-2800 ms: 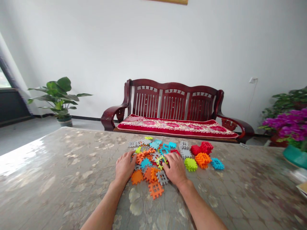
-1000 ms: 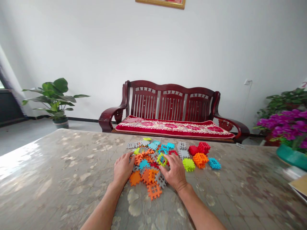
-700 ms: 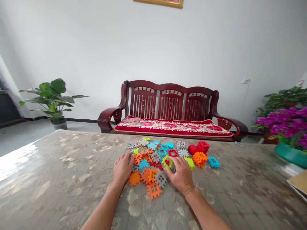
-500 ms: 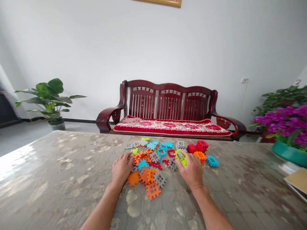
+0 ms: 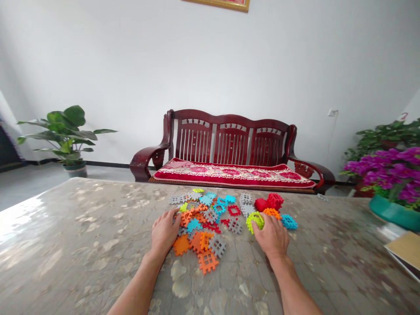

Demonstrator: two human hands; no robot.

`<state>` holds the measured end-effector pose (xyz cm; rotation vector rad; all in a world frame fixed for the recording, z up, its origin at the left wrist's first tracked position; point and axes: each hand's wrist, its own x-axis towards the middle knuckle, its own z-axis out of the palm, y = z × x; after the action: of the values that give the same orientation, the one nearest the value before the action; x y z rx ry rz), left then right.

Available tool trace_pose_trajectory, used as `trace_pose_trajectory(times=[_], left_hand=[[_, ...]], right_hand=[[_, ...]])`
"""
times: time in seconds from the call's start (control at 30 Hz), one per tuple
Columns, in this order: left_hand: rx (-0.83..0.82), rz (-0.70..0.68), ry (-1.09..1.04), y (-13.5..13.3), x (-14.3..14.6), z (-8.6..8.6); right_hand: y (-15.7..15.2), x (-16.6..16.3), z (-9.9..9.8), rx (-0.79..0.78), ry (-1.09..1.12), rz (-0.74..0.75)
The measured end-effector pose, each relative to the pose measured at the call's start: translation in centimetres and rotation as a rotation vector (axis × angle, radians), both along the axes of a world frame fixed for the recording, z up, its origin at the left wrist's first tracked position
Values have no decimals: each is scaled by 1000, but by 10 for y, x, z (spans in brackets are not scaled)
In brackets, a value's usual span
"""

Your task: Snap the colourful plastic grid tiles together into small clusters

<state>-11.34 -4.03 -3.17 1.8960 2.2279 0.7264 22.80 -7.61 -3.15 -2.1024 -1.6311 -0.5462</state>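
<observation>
Both hands were on the surface [image 5: 82,232]: the left hand [image 5: 164,234] lay flat, fingers spread against the tile pile [image 5: 203,225]; the right hand [image 5: 272,237] curled its fingers around a lime-green block [image 5: 253,218].

Your left forearm [image 5: 136,286] and right forearm [image 5: 295,291] come in from the bottom edge of the frame, bare to the wrists. Your left hand [image 5: 164,234], lower centre, and right hand [image 5: 272,237], right of centre, are bare too.

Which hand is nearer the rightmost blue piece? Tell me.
Right. The right hand sits just left of the blue piece; the left hand rests at the left edge of the loose pile, farther away.
</observation>
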Motion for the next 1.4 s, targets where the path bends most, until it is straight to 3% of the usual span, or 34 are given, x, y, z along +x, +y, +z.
trace_pose_trajectory(times=[0.2,0.6,1.4], left_hand=[[8,-5,-4,3,-2,-5],[-13,-2,-11,2,-1,-3],[15,-5,-43,1,-1,-3]], right_hand=[[-3,-4,7,-122,18,-39],[0,-13,-1,-168,100,-28],[-9,-23,0,-251,20,-61]])
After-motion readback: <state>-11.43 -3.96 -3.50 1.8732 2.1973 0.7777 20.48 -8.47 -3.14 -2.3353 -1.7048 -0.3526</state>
